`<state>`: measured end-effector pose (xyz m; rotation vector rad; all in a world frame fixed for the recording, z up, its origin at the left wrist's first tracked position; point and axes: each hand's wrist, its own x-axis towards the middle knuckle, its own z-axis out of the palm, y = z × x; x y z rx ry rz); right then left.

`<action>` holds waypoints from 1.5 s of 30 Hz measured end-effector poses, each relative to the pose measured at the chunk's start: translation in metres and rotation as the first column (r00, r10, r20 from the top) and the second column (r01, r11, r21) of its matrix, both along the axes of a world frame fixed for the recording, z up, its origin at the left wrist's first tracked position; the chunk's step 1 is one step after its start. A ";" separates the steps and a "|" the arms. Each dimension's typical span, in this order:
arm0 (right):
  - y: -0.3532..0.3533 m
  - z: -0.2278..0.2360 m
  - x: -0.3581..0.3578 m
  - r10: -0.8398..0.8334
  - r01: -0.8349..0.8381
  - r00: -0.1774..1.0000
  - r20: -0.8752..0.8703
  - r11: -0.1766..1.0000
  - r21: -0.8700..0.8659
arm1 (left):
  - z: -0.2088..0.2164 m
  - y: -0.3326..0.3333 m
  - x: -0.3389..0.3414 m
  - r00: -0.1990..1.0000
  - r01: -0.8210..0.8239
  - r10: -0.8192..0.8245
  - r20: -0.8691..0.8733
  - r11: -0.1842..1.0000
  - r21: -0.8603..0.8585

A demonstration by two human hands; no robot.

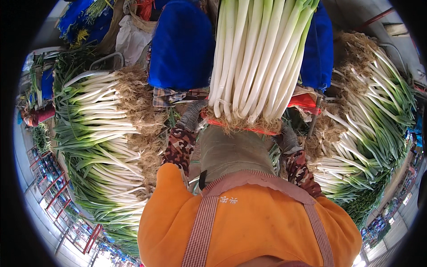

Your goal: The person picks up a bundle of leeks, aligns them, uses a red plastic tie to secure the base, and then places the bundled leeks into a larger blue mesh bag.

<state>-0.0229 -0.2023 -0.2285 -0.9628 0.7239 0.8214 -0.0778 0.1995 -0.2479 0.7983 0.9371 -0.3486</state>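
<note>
A thick bundle of leeks (258, 58) stands in front of me, green ends away and roots (240, 123) toward my body. Something red (218, 121) shows under the root end. My left hand (193, 115), in a grey glove, is at the bundle's lower left corner, its fingers hidden behind the edge. By the lower right corner is my right hand (289, 139), gloved in grey too, with its fingers out of sight beside the roots. Whether either hand grips the bundle cannot be made out. Camouflage sleeves cover both forearms.
Long heaps of leeks line my left (104, 129) and right (364, 133), roots facing inward. Blue cloth-covered shapes (180, 44) flank the bundle. Metal tubing (106, 58) and a white sack (132, 40) lie at the far left. Red metal frames (55, 187) stand farther off.
</note>
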 end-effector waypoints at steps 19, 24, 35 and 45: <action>0.028 -0.022 0.077 -0.415 0.401 0.873 -0.255 0.910 -0.107 | -0.064 0.004 0.052 0.902 0.049 -0.034 -0.430 0.999 0.024; -0.016 0.016 0.083 -0.162 0.092 0.972 -0.169 0.928 -0.361 | -0.120 0.019 0.077 0.679 0.726 -0.472 -0.562 0.547 0.417; -0.040 0.030 0.116 0.641 -0.570 0.709 -0.295 0.274 -0.774 | -0.119 0.033 0.151 0.546 0.818 -0.632 -0.551 0.259 0.514; 0.020 0.043 0.103 0.144 -0.150 0.989 -0.044 0.948 -0.281 | -0.027 0.049 0.103 0.751 0.581 -0.435 -0.496 0.793 0.184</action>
